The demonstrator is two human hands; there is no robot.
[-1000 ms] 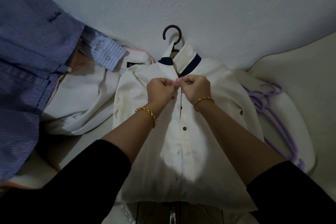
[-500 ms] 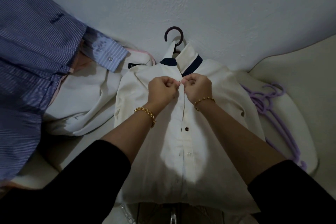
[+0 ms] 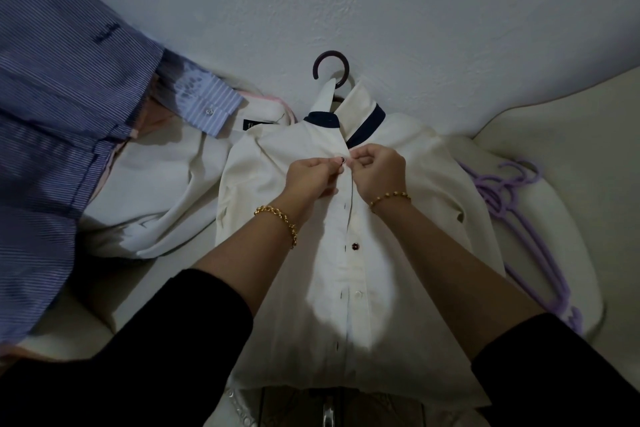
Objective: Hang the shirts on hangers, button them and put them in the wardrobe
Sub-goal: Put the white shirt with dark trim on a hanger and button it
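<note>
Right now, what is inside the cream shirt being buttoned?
A dark hanger: only its hook shows above the collar of the cream shirt. Its arms are covered by fabric. The left hand and right hand pinch the shirt front at the top button.

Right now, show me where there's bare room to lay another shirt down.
Bare cushion lies far right, beyond the purple hangers. A narrower bare strip sits near left, below the white shirt and beside the blue striped shirt. The middle is crowded: the cream shirt on its hanger fills it.
</note>
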